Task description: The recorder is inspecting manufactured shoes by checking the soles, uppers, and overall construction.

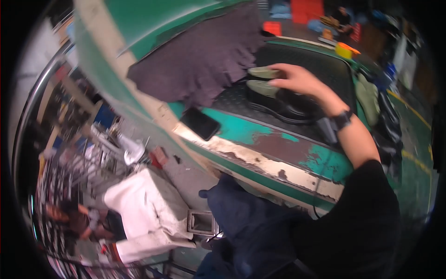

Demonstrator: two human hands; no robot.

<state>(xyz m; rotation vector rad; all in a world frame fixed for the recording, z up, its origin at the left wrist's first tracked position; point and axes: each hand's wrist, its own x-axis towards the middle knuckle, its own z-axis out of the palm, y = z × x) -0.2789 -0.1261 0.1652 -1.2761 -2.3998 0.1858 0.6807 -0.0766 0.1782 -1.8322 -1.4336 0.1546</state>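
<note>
My right hand (299,83) reaches in from the right, with a dark watch (342,120) on the wrist. Its fingers are bent and closed over a pair of black shoes with olive-green parts at their left ends. The thumb lies against the green part of the near shoe (283,106). The fingertips rest at the green part of the far shoe (261,72). Both shoes are on a black textured mat (320,69), and the hand partly hides them. My left hand is out of sight.
A dark purple-brown leather hide (195,60) lies left of the shoes. A black phone (200,123) rests near the worn green table edge (269,160). Green and black pieces (367,100) hang at the right. A white-covered object (144,209) stands at lower left. A person (343,21) is far off.
</note>
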